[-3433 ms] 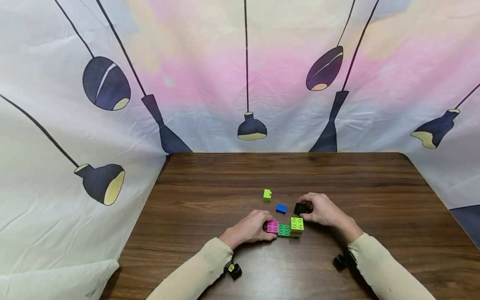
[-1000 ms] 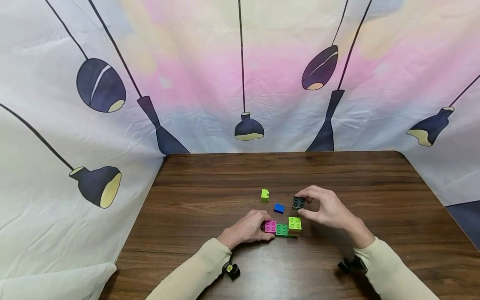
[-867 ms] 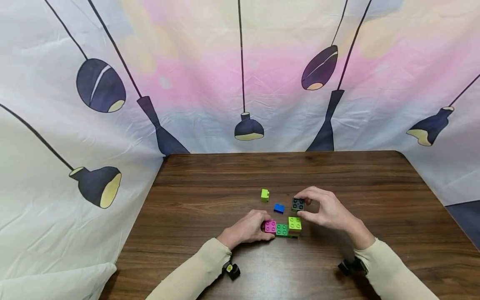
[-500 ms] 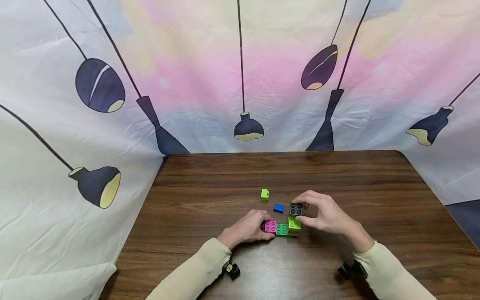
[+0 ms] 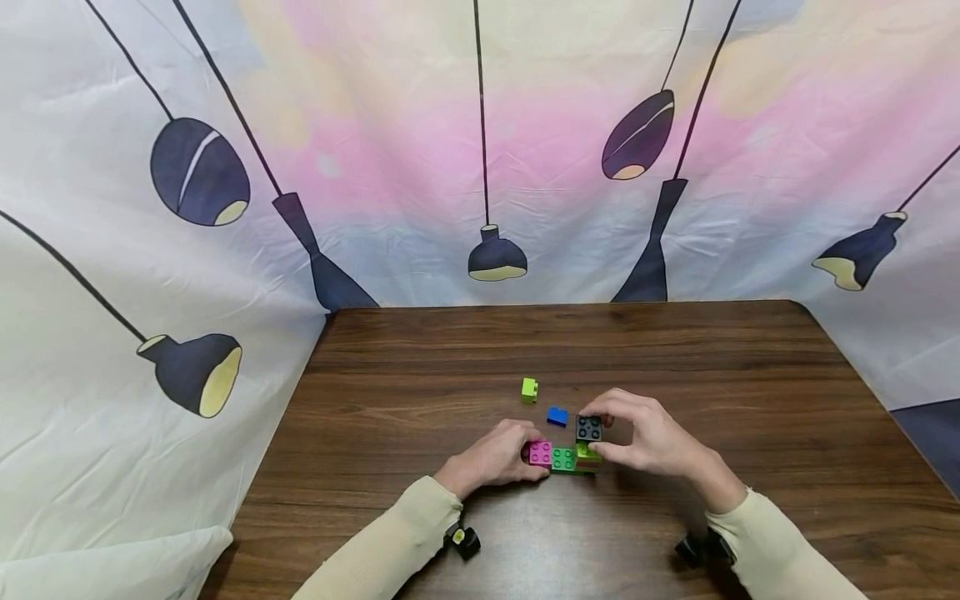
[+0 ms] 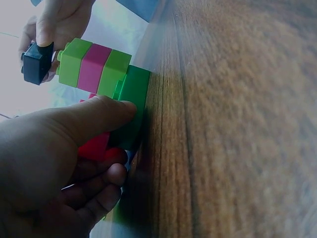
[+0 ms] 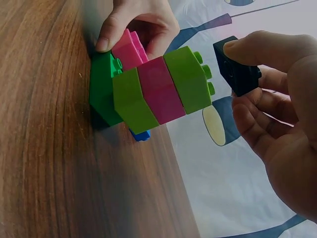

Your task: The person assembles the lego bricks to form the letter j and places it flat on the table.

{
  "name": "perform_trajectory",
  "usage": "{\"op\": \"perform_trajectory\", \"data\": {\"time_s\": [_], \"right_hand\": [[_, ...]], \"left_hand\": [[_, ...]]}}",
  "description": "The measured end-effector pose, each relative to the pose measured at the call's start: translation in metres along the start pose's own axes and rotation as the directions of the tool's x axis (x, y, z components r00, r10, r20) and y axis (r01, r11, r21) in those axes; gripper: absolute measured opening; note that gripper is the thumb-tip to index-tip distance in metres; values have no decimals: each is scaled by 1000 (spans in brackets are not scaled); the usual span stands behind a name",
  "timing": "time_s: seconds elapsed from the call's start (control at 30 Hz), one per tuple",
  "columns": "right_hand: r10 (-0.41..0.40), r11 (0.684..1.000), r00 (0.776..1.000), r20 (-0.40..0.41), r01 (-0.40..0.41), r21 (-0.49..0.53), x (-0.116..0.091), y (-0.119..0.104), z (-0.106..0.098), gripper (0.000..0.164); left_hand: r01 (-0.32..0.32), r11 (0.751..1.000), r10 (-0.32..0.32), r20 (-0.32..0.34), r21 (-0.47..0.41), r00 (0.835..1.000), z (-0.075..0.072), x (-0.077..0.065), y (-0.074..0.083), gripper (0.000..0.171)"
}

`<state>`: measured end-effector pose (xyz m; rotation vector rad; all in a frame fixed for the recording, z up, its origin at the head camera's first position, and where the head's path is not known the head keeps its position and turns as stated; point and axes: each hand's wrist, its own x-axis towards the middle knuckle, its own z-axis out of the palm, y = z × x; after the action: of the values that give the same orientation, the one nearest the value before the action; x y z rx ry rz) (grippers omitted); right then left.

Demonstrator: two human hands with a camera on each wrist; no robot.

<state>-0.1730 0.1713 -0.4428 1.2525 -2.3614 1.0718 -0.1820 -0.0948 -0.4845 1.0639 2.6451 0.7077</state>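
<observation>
In the head view, my left hand (image 5: pixel 491 457) grips the left end of a toy brick build, at a pink brick (image 5: pixel 541 452) seated on a long green brick (image 5: pixel 564 459). At the right end rises a tower, with a magenta brick (image 7: pixel 161 89) between a lower lime brick (image 7: pixel 132 101) and an upper lime brick (image 7: pixel 188 82). Thumb and fingers of my right hand (image 5: pixel 648 435) pinch a black brick (image 5: pixel 588 427) with its studs up. In the right wrist view, a gap shows between this black brick and the upper lime brick's studs.
A loose blue brick (image 5: pixel 557 416) lies behind the build, and a small lime brick (image 5: pixel 529 390) lies on its side farther back. The brown wooden table (image 5: pixel 420 358) meets a printed cloth (image 5: pixel 420 208) at its far edge.
My right hand first lifted the black brick from the table. It then moved it left and toward me, over the lime tower. My left hand has kept its grip on the build.
</observation>
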Motion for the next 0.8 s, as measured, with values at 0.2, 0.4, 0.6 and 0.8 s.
{"op": "perform_trajectory", "data": {"time_s": [0.2,0.4,0.6,0.8], "right_hand": [[-5,1000,1000,7,5,13,-2,1,3,45],[-7,1000,1000,21,6,20,-4,1,6,44],[-1,1000,1000,30,0,21,-6,0,8,42],[-17,999,1000,21,16,27,-8,1,10,43]], "left_hand": [[-2,1000,2,-5,16,1000,0,1,0,33],[-14,1000,15,-11,16,1000,0,0,0,34],[-15,1000,15,-16,16,1000,0,0,0,33],[-6,1000,6,-10,11,1000,0,-1,0,33]]}}
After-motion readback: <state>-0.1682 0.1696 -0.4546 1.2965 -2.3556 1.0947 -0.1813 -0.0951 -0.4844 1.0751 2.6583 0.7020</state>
